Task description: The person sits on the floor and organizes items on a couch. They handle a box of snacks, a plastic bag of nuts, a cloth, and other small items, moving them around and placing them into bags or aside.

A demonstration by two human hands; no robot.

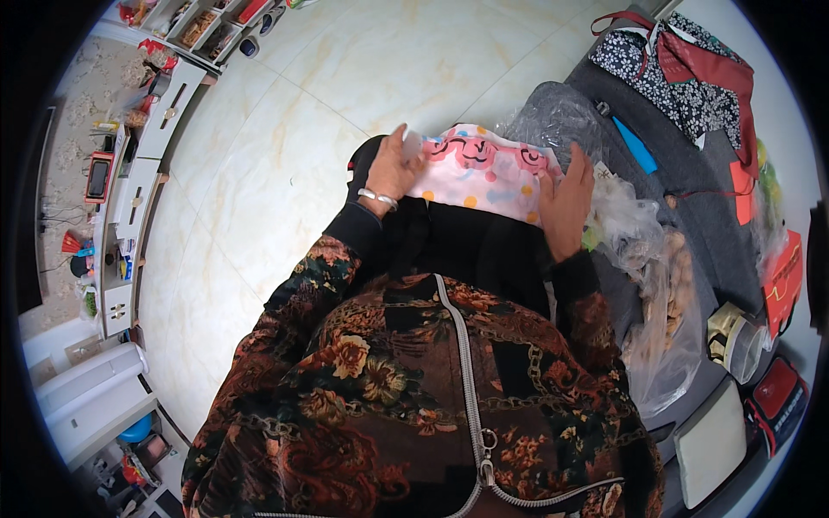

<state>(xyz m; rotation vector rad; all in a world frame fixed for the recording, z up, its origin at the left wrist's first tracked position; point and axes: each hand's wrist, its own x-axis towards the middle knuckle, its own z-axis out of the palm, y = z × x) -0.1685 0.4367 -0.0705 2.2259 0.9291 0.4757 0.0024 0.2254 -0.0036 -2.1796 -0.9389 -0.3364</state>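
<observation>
A pink cloth (495,184) printed with cartoon faces and coloured dots lies folded across my lap, over black trousers (482,243). My left hand (390,165), with a silver bangle at the wrist, is at the cloth's left end. A small whitish piece (411,146) shows between its thumb and fingers; whether it belongs to the cloth I cannot tell. At the right end, my right hand (567,204) touches the cloth with its thumb. Its fingers point away from me and stand apart from the thumb.
To my right, a grey sofa (696,239) holds clear plastic bags (667,362), a blue pointed object (635,144), a floral cloth item (686,78) and a pale flat pad (712,447). A white cabinet (150,129) stands left, across the tiled floor (227,175).
</observation>
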